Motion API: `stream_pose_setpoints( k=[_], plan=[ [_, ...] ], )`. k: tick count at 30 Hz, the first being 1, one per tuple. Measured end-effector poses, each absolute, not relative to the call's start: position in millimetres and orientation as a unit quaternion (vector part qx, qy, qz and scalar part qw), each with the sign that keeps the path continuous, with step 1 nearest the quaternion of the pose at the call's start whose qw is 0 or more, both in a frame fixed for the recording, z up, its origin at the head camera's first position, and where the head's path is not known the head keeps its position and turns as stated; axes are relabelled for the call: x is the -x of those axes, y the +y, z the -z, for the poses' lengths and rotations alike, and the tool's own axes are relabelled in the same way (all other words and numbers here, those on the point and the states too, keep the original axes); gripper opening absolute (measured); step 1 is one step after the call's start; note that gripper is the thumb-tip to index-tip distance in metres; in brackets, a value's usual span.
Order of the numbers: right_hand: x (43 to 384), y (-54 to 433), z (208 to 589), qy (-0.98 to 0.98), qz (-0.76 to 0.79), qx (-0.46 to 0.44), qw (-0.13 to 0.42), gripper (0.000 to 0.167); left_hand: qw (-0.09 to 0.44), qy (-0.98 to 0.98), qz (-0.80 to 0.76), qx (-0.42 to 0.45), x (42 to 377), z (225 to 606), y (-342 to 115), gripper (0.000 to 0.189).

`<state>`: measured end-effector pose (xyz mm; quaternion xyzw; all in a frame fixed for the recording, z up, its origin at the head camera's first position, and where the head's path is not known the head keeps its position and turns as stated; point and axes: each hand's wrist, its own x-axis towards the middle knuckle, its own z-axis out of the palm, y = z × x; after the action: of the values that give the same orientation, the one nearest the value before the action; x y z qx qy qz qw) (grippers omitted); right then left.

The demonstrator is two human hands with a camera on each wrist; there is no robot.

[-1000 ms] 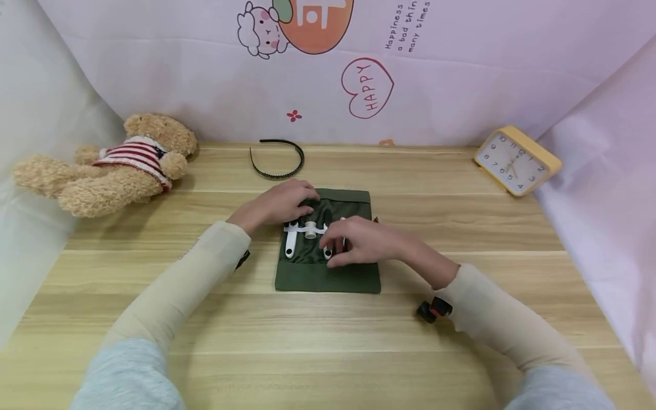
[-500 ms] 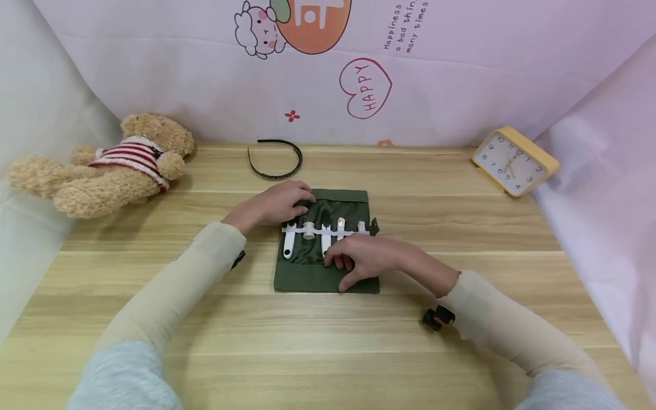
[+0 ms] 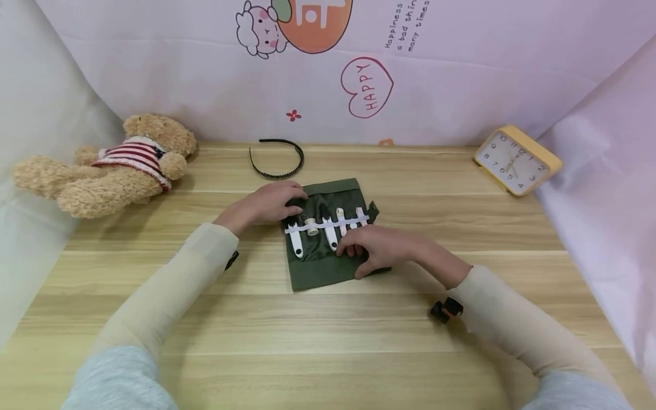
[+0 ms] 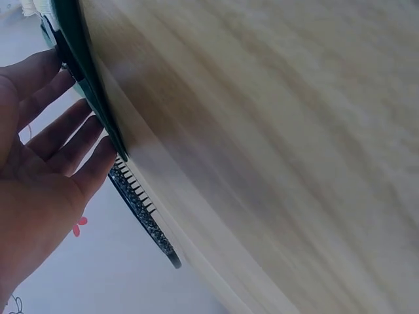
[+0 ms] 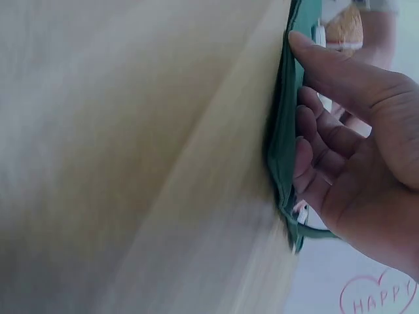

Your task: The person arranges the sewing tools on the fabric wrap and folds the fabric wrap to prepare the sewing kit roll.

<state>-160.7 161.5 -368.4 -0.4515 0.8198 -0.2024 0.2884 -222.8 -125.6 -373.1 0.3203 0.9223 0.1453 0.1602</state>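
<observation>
An unrolled dark green fabric pouch (image 3: 320, 274) lies slightly turned on the table. Its white elastic strap (image 3: 321, 226) holds white-handled tools (image 3: 296, 242) and a pale spool (image 3: 311, 228). At the pouch's far left corner rests my left hand (image 3: 269, 203), its relaxed fingers touching the fabric, as the left wrist view also shows along the green edge (image 4: 91, 85). My right hand (image 3: 384, 246) bends over the near right part, hiding some tools. In the right wrist view its thumb meets the fabric's edge (image 5: 283, 124) and the loosely bent fingers lie against the green surface.
Behind the pouch a black toothed headband (image 3: 299, 165) lies on the wooden table (image 3: 318, 347). A teddy bear (image 3: 123, 171) in a striped shirt lies at the far left. A yellow-framed clock (image 3: 517, 162) stands at the far right, before a printed white cloth (image 3: 441, 108).
The pouch has turned counterclockwise, its right side moving away. My right hand has moved down off the strap, then right. My left hand has shifted slightly left.
</observation>
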Motion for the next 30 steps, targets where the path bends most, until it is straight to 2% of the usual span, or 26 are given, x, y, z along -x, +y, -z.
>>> stream_pose_setpoints(
  k=[8,19,30],
  plan=[
    [179.4,181.5,366.7,0.832,0.204,0.434,0.279,0.045,0.147,0.928,-0.143,-0.312,221.5,373.9,-133.9,0.046],
    [206.8,219.4,367.9,0.866,0.216,0.396,0.216,0.041,0.140,0.931,-0.157,-0.299,218.2,372.8,-147.3,0.052],
    [227.5,230.6,371.3,0.910,0.238,0.292,0.175,0.038,0.163,0.920,-0.212,-0.288,213.9,370.0,-154.4,0.044]
  ],
)
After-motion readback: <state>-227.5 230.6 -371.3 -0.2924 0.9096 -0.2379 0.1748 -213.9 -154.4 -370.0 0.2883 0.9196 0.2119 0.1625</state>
